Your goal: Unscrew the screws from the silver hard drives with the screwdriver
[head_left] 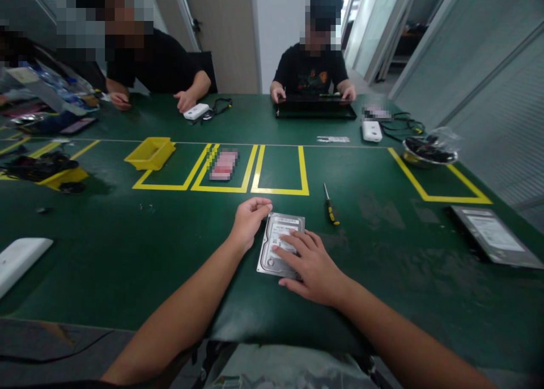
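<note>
A silver hard drive (276,239) with a white label lies flat on the green table (127,253), right in front of me. My right hand (310,264) rests on top of it, fingers spread and flat, covering its lower right part. My left hand (250,219) sits at the drive's upper left corner with the fingertips pinched together; what is between them is too small to see. A screwdriver (330,206) with a yellow-and-black handle lies on the table just right of the drive.
Yellow tape boxes (280,191) mark the table's middle, with a yellow bin (149,152) to their left. A second drive (495,234) lies at the right, a metal bowl (427,151) behind it, and a white object (19,258) at the left. Two people sit across the table.
</note>
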Motion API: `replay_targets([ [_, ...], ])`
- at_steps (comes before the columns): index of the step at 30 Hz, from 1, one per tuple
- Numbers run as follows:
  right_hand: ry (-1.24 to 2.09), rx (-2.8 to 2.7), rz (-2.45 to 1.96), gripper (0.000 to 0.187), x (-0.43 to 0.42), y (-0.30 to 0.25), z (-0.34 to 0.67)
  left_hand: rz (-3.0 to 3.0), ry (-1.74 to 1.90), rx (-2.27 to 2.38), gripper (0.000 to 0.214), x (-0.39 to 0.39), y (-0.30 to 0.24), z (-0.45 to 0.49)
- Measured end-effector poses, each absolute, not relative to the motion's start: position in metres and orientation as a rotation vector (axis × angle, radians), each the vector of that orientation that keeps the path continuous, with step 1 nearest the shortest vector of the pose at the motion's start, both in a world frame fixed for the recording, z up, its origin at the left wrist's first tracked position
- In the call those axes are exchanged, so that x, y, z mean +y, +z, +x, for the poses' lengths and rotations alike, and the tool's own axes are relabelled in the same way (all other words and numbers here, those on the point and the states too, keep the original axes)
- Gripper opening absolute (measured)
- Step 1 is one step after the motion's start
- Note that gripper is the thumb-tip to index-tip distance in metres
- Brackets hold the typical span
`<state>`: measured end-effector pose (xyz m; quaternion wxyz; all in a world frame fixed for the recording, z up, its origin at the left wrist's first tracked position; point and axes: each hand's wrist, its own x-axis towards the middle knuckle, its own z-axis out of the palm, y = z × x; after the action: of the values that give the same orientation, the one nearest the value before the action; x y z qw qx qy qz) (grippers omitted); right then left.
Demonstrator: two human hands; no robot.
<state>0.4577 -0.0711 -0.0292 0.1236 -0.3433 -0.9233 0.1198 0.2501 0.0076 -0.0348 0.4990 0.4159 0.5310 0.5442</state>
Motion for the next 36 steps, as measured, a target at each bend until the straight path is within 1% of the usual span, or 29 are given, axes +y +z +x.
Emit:
replay_targets([
  [9,0.346,-2.735,-0.977,0.064,-0.066,-0.025,0.463,1.252,1.092,1.196,0.027,0.012,-0.04,0.226],
  [22,0.472,-2.74,-0.974,0.068,-0.061,-0.021,0.467,1.545,0.886,1.265,0.027,0.03,-0.044,0.21],
  [30,0.485,-2.749,-0.991,0.068,-0.06,-0.019,0.466,1.648,0.854,1.198,0.017,0.035,-0.041,0.204],
  [36,0.494,-2.755,-0.991,0.068,-0.061,-0.018,0.466,1.695,0.773,1.205,0.018,0.035,-0.041,0.205],
])
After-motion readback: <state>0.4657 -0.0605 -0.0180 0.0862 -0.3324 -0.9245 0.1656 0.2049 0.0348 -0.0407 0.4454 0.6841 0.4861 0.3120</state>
